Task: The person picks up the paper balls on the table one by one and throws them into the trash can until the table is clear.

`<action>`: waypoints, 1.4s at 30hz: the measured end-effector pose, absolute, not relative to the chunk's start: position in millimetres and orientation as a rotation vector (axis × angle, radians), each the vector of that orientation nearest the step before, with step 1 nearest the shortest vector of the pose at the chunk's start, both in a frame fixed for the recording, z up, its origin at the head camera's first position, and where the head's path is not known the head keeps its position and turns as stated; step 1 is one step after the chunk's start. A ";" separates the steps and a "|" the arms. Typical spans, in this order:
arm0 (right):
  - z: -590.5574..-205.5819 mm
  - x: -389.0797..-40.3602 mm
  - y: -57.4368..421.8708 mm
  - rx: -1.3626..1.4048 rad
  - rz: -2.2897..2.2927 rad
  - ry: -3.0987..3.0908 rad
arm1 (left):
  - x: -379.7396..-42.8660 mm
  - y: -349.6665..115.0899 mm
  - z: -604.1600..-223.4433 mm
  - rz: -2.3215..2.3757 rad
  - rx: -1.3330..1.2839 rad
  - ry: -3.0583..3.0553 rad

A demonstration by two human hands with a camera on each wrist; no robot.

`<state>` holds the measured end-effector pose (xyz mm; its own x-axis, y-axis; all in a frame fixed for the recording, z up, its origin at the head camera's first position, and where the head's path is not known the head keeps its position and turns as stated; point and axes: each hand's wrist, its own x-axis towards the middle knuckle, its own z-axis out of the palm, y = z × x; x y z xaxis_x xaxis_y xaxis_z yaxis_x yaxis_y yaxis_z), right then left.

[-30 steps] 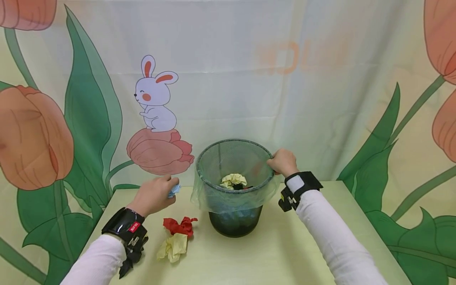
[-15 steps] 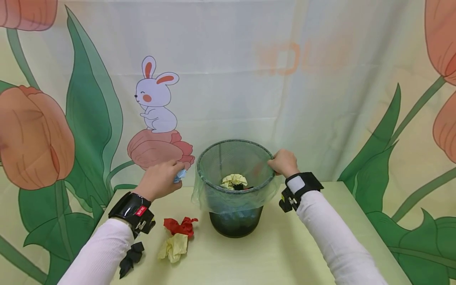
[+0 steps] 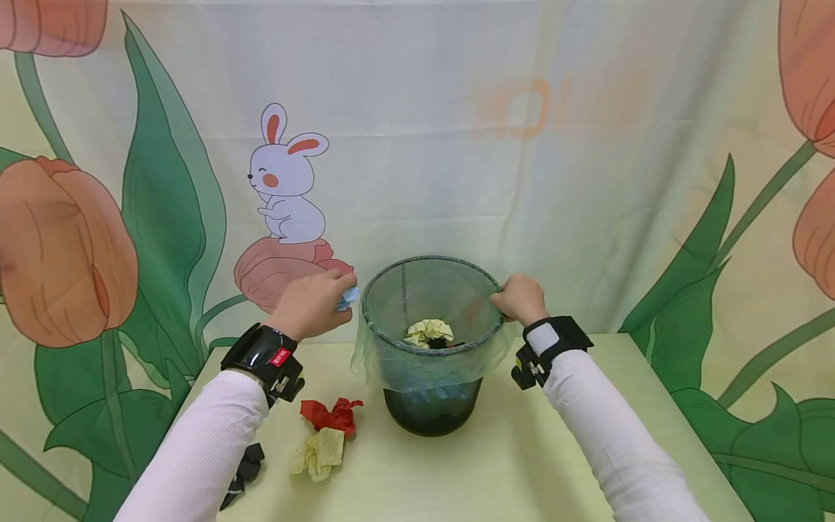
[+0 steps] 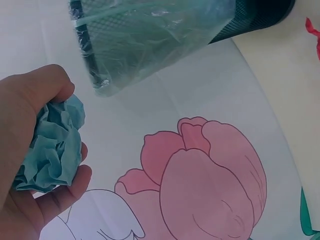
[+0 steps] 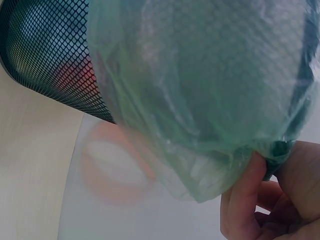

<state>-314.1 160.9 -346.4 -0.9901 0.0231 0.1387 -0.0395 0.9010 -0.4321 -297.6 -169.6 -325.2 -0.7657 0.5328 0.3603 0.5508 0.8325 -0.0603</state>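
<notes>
My left hand (image 3: 316, 301) holds a crumpled ball of blue paper (image 4: 57, 145), thumb and fingers curled round it. It is raised just left of the rim of a dark mesh wastebasket (image 3: 433, 417). A thin green bin liner (image 3: 433, 371) is folded over that rim and hangs down outside. My right hand (image 3: 522, 299) pinches the rim and liner on the right side, as the right wrist view shows with the fingers (image 5: 245, 195) against the plastic. Inside the basket lie a crumpled yellow paper (image 3: 428, 331) and some black and red bits.
On the pale table (image 3: 417, 486), left of the basket, lie a crumpled red paper (image 3: 331, 415) and a yellow paper (image 3: 321, 455). A black crumpled paper (image 3: 248, 464) is partly behind my left forearm. A printed curtain (image 3: 430, 145) hangs right behind the table.
My left hand has moved up and to the right with the blue paper, closer to the basket's rim. The right hand keeps its grip on the rim without moving.
</notes>
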 end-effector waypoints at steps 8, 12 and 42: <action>-346.6 -313.6 161.3 0.028 0.677 -2.922 | -299.8 -153.8 -316.2 -0.045 -0.837 -2.663; -346.8 -313.5 161.1 0.031 0.682 -2.916 | -300.7 -144.3 -312.6 -0.051 -0.847 -2.675; -348.1 -314.6 162.0 0.023 0.668 -2.927 | -301.2 -76.9 -299.9 -0.069 -0.971 -2.714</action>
